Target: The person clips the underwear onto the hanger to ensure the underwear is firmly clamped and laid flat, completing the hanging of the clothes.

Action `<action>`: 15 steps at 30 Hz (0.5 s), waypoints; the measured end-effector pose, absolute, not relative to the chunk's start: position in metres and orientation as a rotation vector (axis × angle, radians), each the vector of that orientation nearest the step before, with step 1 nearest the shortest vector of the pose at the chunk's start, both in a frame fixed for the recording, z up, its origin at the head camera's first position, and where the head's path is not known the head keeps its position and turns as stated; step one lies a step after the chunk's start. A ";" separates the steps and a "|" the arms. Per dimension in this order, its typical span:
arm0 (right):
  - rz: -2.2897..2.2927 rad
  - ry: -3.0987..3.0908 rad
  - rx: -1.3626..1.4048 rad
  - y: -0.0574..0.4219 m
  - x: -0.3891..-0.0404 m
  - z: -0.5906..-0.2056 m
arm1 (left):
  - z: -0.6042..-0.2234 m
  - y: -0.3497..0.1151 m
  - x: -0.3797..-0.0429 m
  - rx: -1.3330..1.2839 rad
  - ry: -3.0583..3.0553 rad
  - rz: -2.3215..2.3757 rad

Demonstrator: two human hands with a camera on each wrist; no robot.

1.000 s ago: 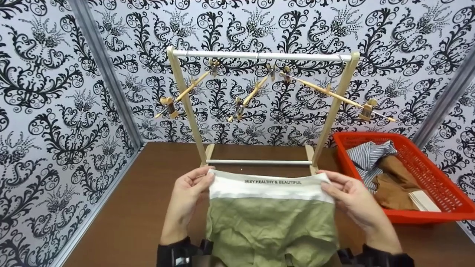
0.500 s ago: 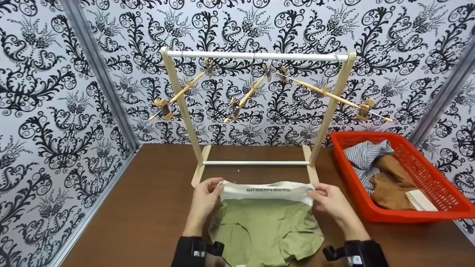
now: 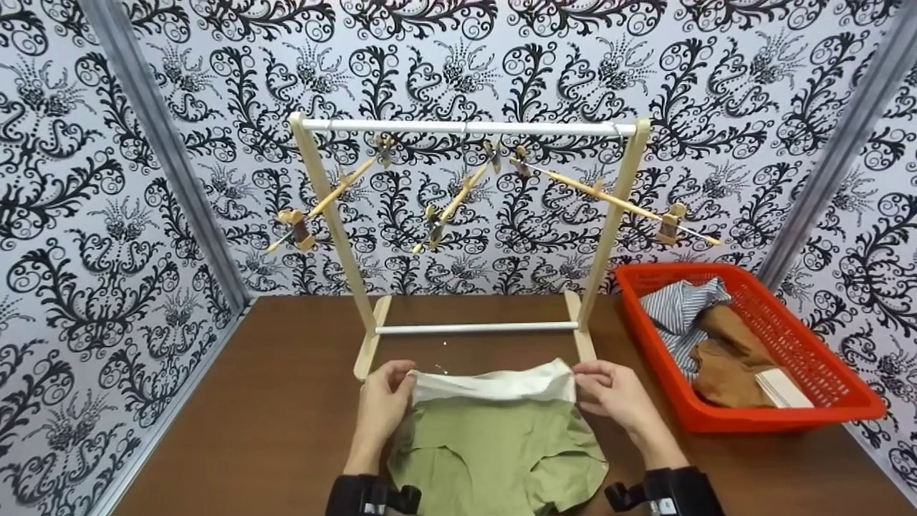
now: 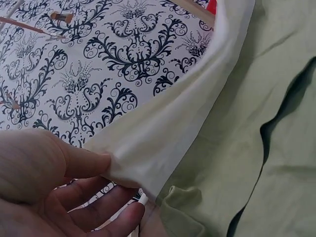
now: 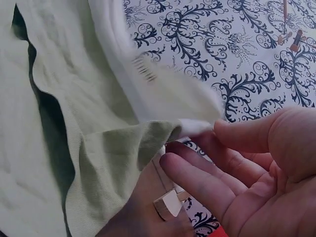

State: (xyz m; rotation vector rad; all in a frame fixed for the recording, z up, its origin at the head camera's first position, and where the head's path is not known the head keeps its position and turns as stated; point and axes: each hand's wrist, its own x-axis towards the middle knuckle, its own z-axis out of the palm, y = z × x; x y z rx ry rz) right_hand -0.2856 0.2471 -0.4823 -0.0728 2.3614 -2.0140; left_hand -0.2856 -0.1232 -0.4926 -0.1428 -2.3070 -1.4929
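A pair of green underpants [image 3: 494, 444] with a wide white waistband [image 3: 487, 387] hangs stretched between both hands, low in the head view. My left hand [image 3: 385, 405] pinches the waistband's left corner between thumb and fingers. At the opposite corner my right hand [image 3: 622, 398] pinches the band the same way. In the left wrist view the thumb of the left hand [image 4: 74, 177] presses on the white band [image 4: 148, 133]. The right wrist view has the right hand [image 5: 247, 168] at the band's end, with some dark lettering blurred on the white fabric. The leg openings face down.
Behind the hands stands a wooden rack [image 3: 609, 229] with a white top bar [image 3: 430, 127]. Three clip hangers hang from it, one a right-hand hanger [image 3: 594, 190]. A red basket [image 3: 845, 408] at right holds a striped cloth [image 3: 677, 315] and a brown cloth [image 3: 731, 365].
Both hands have lowered the underpants away from the camera, drawing slightly closer together. The waistband's top has folded over, hiding its lettering in the head view. The head view has shifted.
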 end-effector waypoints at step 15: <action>-1.229 2.761 -0.788 0.241 -0.276 -0.471 | -0.478 -0.113 -0.270 -0.557 -2.635 -1.208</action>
